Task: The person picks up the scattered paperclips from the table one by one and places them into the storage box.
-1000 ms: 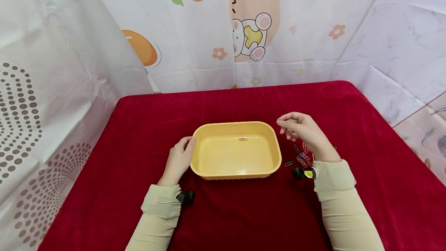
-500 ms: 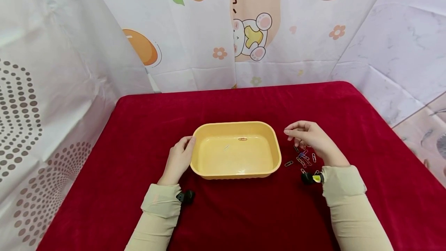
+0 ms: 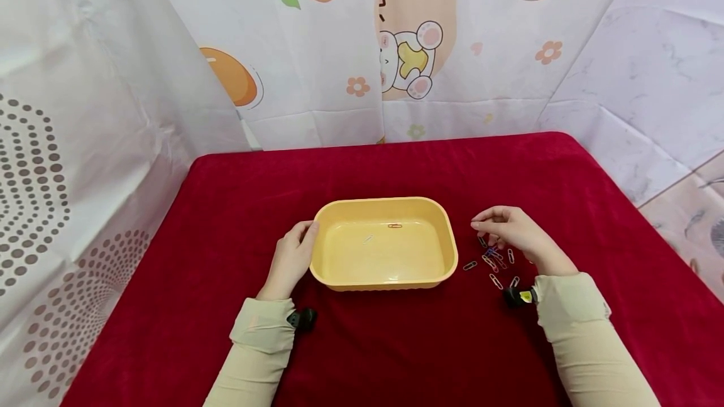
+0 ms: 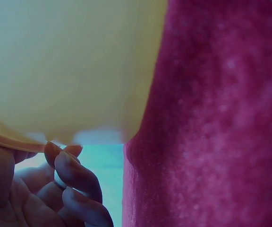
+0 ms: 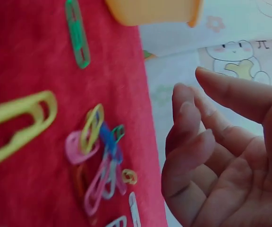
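Note:
A yellow plastic tray stands on the red cloth, with one red paper clip and one pale paper clip inside. My left hand holds its left rim, the thumb on the rim and the fingers outside the wall. To the right of the tray, my right hand hovers over a small heap of coloured paper clips. Its fingers are loosely bent, with a gap to the thumb and nothing between them. A yellow paper clip and a green one lie near the heap.
Red velvety cloth covers the table. A white printed curtain hangs behind its far edge, and more sheeting hangs at the left. Loose paper clips lie in front of the heap, near the right wrist camera.
My right hand has moved right and toward me, away from the tray's corner to over the paper clips. More of the near clips show now. The left hand and tray have stayed put.

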Demonstrator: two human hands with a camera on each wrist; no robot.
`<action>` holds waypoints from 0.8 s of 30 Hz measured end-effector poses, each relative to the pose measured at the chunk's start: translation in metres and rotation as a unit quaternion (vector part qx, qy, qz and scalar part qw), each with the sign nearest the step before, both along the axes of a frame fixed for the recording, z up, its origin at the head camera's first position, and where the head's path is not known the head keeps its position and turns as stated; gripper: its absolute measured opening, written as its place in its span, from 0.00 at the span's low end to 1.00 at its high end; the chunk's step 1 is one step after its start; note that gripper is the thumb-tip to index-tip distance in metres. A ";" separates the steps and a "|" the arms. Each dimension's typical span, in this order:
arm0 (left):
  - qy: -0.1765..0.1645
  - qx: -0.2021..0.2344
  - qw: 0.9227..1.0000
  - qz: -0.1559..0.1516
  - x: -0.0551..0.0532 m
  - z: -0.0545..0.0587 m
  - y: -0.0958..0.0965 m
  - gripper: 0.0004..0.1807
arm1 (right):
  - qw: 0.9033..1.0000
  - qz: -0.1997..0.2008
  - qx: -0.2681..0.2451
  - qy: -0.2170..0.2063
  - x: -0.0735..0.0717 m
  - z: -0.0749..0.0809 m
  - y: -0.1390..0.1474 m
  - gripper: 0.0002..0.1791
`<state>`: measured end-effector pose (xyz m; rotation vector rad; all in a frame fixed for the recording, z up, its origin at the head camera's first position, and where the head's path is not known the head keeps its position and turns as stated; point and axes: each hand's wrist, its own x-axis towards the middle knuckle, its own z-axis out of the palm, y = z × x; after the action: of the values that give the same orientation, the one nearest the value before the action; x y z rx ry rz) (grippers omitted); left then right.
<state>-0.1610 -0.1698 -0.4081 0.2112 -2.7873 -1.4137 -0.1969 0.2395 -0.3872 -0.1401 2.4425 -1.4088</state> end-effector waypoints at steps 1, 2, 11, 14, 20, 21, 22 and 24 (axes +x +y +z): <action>0.000 0.000 1.000 0.000 0.000 0.000 0.000 0.27 | 1.000 0.002 0.004 0.000 0.000 -0.001 0.001 0.21; 0.000 -0.001 1.000 -0.001 0.000 0.000 0.000 0.27 | 1.000 0.005 0.006 0.000 0.000 -0.002 0.002 0.20; 0.003 -0.002 1.000 -0.002 -0.001 0.000 0.000 0.27 | 0.999 0.015 0.030 -0.001 -0.004 -0.009 0.010 0.19; 0.001 -0.001 1.000 -0.002 -0.001 -0.001 0.000 0.27 | 0.999 0.022 0.042 0.003 -0.005 -0.009 0.010 0.19; -0.001 0.000 1.000 0.000 0.000 -0.002 -0.001 0.27 | 0.997 0.034 0.066 0.007 -0.005 -0.011 0.009 0.18; -0.001 0.000 1.000 0.000 0.000 -0.002 -0.001 0.27 | 0.997 0.035 0.069 0.008 -0.006 -0.011 0.009 0.18; 0.000 0.000 1.000 0.000 0.000 -0.002 -0.001 0.27 | 0.997 0.036 0.071 0.009 -0.006 -0.011 0.009 0.17; 0.001 0.000 1.000 -0.001 0.000 -0.002 -0.001 0.27 | 0.996 0.038 0.075 0.010 -0.007 -0.012 0.009 0.17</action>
<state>-0.1612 -0.1710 -0.4102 0.2071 -2.7859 -1.4124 -0.2034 0.2490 -0.3989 -0.2090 2.5204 -1.1923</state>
